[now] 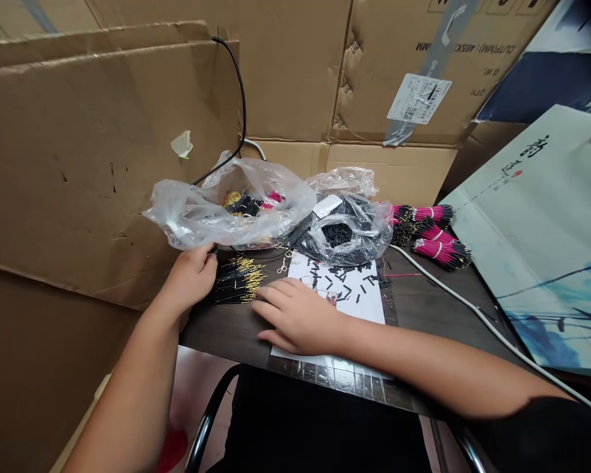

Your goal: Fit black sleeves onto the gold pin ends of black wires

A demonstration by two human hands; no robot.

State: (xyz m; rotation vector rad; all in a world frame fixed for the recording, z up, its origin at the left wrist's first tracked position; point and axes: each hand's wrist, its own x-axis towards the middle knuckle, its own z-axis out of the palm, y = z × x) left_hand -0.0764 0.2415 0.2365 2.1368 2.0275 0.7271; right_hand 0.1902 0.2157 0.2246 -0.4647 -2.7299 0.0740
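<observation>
Blk wires point(230, 284), yellow tips point(254, 279), L hand point(194, 272) curled, hold unclear, R hand point(298, 318) half-spread, empty

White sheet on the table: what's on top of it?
Short black pieces lie scattered on the far part of the sheet. The right hand and forearm cross above its middle; whatever lies beneath them is covered.

My left hand point(192, 279) and right hand point(298, 318) are bare, as are my left forearm point(138, 374) and right forearm point(423, 358), both rounded and smooth. At the near right I wear a plain black sleeve point(536, 433). Black cloth point(325, 420) covers me at the near middle; which garment, I can't tell.
</observation>
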